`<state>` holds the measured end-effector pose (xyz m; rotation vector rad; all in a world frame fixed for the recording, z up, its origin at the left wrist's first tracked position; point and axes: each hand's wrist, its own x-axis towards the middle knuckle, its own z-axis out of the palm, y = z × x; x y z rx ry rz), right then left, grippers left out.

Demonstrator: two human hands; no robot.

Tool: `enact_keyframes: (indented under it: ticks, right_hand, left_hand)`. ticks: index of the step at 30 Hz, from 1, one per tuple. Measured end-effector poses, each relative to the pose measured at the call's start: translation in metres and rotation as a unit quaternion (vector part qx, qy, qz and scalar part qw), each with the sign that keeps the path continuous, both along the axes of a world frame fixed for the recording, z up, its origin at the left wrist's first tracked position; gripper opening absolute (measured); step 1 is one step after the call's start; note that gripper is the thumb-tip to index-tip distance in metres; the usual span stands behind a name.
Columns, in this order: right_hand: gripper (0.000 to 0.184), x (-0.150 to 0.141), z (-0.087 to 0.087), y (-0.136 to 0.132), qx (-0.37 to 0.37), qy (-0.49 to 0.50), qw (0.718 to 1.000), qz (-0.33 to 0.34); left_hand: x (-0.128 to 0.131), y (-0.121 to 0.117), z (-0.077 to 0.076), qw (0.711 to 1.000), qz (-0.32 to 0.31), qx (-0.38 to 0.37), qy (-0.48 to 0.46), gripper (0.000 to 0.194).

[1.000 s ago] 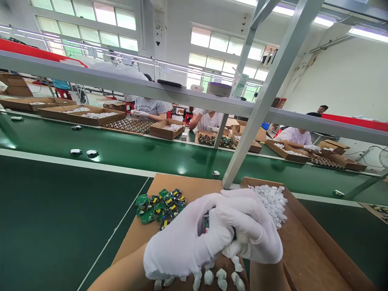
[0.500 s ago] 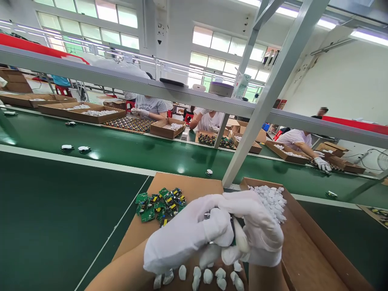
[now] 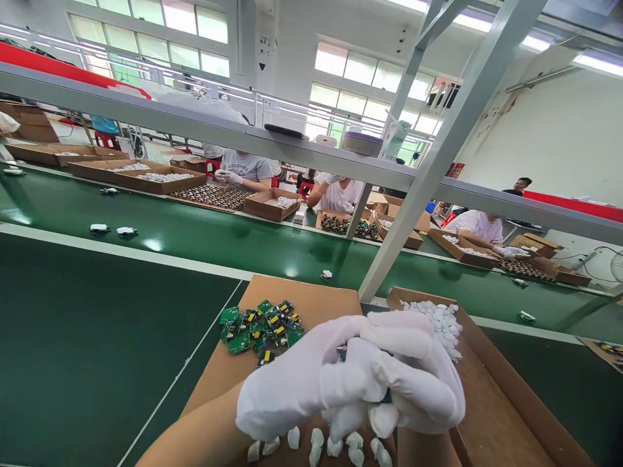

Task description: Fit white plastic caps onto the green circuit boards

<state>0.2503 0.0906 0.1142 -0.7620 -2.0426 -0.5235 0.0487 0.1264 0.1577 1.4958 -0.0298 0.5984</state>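
Note:
Both my hands wear white gloves and are clasped together low in the middle of the view. My left hand (image 3: 302,386) is curled round a small part with a green circuit board edge and a white plastic shell (image 3: 383,415). My right hand (image 3: 418,383) presses on the same part from the right, fingers closed over it. Beneath the hands lie several white plastic shells (image 3: 335,446) on a flat cardboard sheet (image 3: 311,298). A heap of green circuit boards (image 3: 260,329) lies on that sheet just left of and beyond my hands.
A cardboard box (image 3: 506,402) at my right holds a pile of white shells (image 3: 438,321). Beyond runs a green conveyor belt (image 3: 195,240) carrying white assembled pieces (image 3: 111,229). A slanted grey post (image 3: 428,168) rises ahead. Other gloved people work at boxes across the belt.
My hands have shifted slightly right and turned the part, my right fingers closing further over it. The white pieces on the belt have drifted left.

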Motion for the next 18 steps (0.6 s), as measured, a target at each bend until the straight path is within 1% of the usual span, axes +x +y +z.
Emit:
enact_keyframes:
  ticks: [2, 3, 5, 7, 8, 9, 12, 13, 16, 18]
  right_hand:
    - [0.038, -0.001, 0.002, 0.001, 0.039, 0.017, 0.999, 0.034]
    - [0.040, -0.003, 0.004, 0.001, 0.051, 0.023, 0.997, 0.045]
    - [0.038, -0.008, 0.009, 0.001, 0.046, 0.011, 0.997, 0.054]
    - [0.032, -0.013, 0.015, 0.000, 0.025, -0.017, 0.997, 0.066]
    - [0.030, -0.015, 0.017, 0.000, 0.017, -0.026, 0.997, 0.073]
    - [0.030, -0.017, 0.019, -0.001, 0.014, -0.027, 0.996, 0.078]
    - [0.028, -0.020, 0.022, -0.004, 0.029, -0.013, 0.997, 0.074]
    - [0.027, -0.020, 0.023, -0.005, 0.031, -0.018, 0.997, 0.065]
    - [0.023, -0.019, 0.022, -0.009, 0.025, -0.048, 0.998, 0.044]
    - [0.022, -0.019, 0.021, -0.011, 0.031, -0.052, 0.998, 0.037]
  left_hand:
    - [0.002, -0.003, 0.006, 0.999, 0.000, 0.033, 0.001, 0.021]
    - [0.003, -0.004, 0.007, 0.999, 0.010, 0.053, 0.000, 0.018]
    - [0.006, -0.007, 0.008, 0.995, 0.056, 0.084, 0.014, 0.017]
    - [0.007, -0.008, 0.007, 0.989, 0.108, 0.088, 0.048, 0.018]
    - [0.008, -0.008, 0.005, 0.988, 0.114, 0.084, 0.060, 0.017]
    - [0.008, -0.008, 0.004, 0.990, 0.103, 0.079, 0.058, 0.015]
    - [0.006, -0.006, 0.002, 0.997, 0.035, 0.074, 0.010, 0.013]
    - [0.006, -0.006, 0.002, 0.997, 0.031, 0.074, 0.002, 0.014]
    - [0.004, -0.006, 0.000, 0.993, 0.077, 0.077, 0.046, 0.017]
    - [0.003, -0.007, -0.001, 0.992, 0.085, 0.072, 0.062, 0.016]
